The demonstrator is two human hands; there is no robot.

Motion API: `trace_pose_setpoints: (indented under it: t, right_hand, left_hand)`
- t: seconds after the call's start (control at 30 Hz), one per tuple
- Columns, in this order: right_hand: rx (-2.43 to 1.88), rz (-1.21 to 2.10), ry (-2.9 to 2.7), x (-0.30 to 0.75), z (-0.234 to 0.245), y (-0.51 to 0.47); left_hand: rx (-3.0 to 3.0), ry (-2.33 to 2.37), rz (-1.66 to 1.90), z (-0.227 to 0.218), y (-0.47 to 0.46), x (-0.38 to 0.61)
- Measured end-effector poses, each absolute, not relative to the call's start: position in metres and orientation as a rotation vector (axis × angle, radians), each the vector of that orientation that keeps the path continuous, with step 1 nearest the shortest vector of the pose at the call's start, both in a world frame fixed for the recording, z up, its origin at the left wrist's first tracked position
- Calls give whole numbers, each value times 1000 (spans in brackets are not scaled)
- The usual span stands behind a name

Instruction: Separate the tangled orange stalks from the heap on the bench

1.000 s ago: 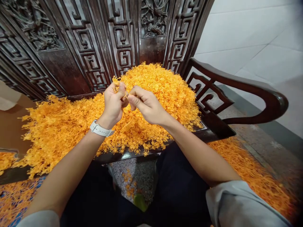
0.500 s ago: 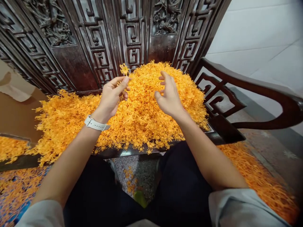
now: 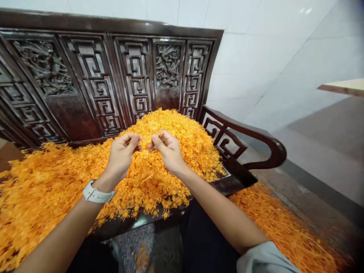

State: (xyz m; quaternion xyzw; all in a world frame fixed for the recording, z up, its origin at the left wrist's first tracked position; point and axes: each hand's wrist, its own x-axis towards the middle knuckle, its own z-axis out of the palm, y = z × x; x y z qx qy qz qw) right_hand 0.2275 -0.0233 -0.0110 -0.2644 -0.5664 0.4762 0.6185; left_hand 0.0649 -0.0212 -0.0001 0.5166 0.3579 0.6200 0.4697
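A big heap of small orange flower-shaped plastic pieces [image 3: 182, 144] covers the dark wooden bench seat. Above its middle, my left hand [image 3: 122, 153] and my right hand [image 3: 169, 151] face each other, fingertips only a little apart. Thumb and fingers of the left are pinched on a flower-shaped piece, which blends into the heap behind it. My right hand is also closed in a pinch, with a small orange bit showing at its fingertips. How the bits in the two hands join, if they do, I cannot tell. A pale watch [image 3: 96, 194] is on my left wrist.
The carved bench back [image 3: 110, 83] rises behind the heap, and a curved armrest [image 3: 256, 136] bounds it on the right. Orange strands [image 3: 278, 227] lie on the floor at the right. A cardboard edge [image 3: 8, 155] shows at far left, a light board [image 3: 344, 86] at far right.
My right hand has gone from open and spread to pinched, and come close to my left. The left still pinches. The view has tilted up and turned right.
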Motion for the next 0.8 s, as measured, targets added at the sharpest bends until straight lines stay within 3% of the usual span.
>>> trace_pose_setpoints:
  t: [0.33,0.53,0.8]
  right_hand:
    - [-576,1394,-1147,232,-8,-28]
    - [-366,1721,-1111,231,-1,-37]
    - [-200,1805,-984,248,11,-31]
  left_hand:
    - [1566,979,1444,8,-31,70]
    - [1029,644,1265,7,-28,66]
    - [917,214,1135,3,-43,65]
